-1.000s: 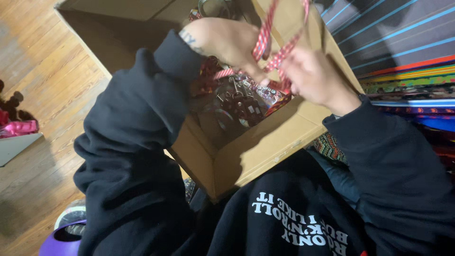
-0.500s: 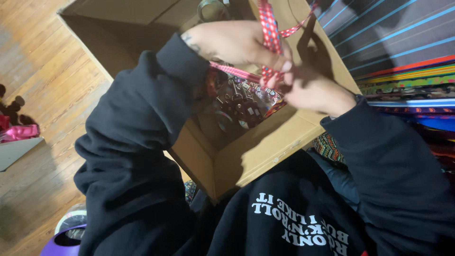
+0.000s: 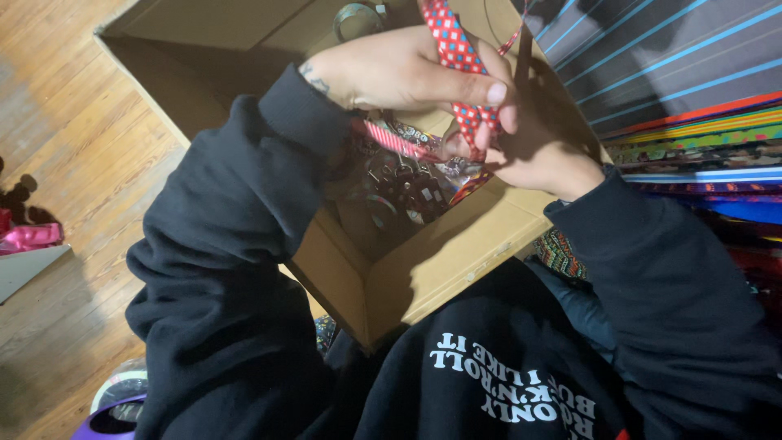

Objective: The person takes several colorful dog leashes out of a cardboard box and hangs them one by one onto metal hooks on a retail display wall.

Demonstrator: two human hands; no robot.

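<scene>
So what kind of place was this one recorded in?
Likely a room at home: a wooden plank floor, a striped woven textile, and an open cardboard box of odds and ends on the person's lap.

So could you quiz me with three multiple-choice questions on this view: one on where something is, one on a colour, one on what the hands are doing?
1. Where do the hands work?
A. over the open brown cardboard box
B. on the wooden floor
C. behind the person's back

2. What colour is the patterned ribbon strap?
A. plain green
B. red with light dots
C. black

3. What state is the left hand in?
A. flat and empty
B. out of view
C. pinched on the strap

Answers: 1 A, both hands are above the open brown cardboard box. 2 B, the patterned ribbon strap is red and dotted. 3 C, the left hand closes thumb and fingers on it; the right hand grips it beneath.
</scene>
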